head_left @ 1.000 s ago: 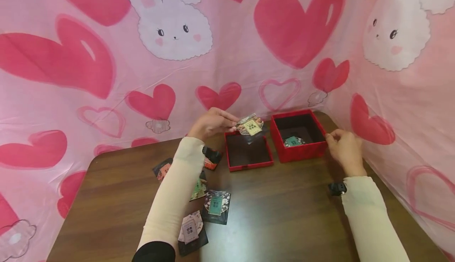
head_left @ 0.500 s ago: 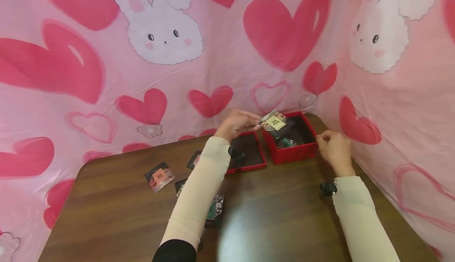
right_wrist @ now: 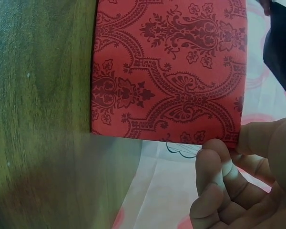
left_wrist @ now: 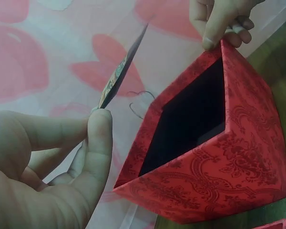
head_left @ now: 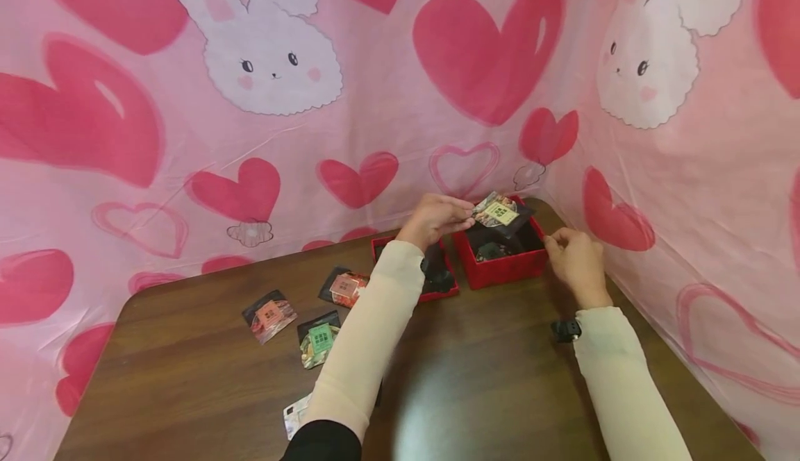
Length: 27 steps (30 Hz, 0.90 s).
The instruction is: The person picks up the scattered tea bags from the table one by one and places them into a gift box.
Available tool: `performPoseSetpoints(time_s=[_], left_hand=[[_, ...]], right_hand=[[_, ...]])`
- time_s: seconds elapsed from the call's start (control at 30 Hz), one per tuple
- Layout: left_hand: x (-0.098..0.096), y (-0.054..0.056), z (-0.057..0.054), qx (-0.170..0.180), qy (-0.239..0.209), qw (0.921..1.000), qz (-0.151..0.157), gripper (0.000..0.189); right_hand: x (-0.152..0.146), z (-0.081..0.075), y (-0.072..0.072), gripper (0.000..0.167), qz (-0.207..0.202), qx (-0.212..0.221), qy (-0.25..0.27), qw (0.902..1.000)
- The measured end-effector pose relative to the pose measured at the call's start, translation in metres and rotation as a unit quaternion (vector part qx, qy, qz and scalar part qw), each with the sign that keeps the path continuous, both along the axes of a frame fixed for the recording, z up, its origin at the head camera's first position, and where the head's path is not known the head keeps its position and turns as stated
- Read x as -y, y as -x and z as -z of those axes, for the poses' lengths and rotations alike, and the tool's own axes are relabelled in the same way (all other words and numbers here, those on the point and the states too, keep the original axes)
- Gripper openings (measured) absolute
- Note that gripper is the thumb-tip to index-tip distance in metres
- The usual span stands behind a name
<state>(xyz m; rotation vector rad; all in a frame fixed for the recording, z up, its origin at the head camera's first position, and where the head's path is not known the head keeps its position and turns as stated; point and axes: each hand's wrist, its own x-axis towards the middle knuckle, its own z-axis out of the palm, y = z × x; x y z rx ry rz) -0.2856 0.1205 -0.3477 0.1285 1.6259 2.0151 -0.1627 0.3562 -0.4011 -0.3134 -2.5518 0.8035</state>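
My left hand (head_left: 440,219) pinches a flat foil sachet (head_left: 498,212) with a yellow label by its edge, between thumb and fingers. The sachet hangs over the open red box (head_left: 505,271), and in the left wrist view it is tilted and seen almost edge-on (left_wrist: 124,67). Inside the dark-lined box, a sachet with a dull green label (head_left: 492,250) shows in part. My right hand (head_left: 578,266) grips the box at its right rim, thumb and fingertips at a corner in the right wrist view. Patterned red paper (right_wrist: 181,71) covers the box's outside.
The red box lid (head_left: 440,296) lies left of the box, partly behind my left wrist. Sachets with orange (head_left: 270,315), red (head_left: 344,286) and green (head_left: 320,339) labels lie on the wooden table (head_left: 187,371). My left sleeve hides others. A pink heart-print cloth (head_left: 375,86) stands behind.
My left hand has carried the yellow-labelled sachet rightward, from above the lid to over the box. The right hand keeps its grip on the rim. The view has shifted slightly right.
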Motion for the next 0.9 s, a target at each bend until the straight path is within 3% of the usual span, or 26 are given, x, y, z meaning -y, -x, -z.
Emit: performPoseSetpoints(time_s=[0.3,0.63,0.9], left_hand=[[0.000,-0.002,0.001,0.000,0.005,0.9999,-0.011,0.026],[0.001,-0.004,0.005,0.009,0.008,0.9999,-0.003,0.027],[0.014,-0.005,0.004,-0.018,0.065,0.9976,0.017,0.026]], right_hand=[[0.001,0.000,-0.002,0.025,0.002,0.012,0.004,0.9999],[0.003,0.006,-0.003,0.023,-0.001,0.005,0.003,1.0000],[-0.002,0.005,-0.001,0.023,-0.009,-0.027,-0.008,0.9996]])
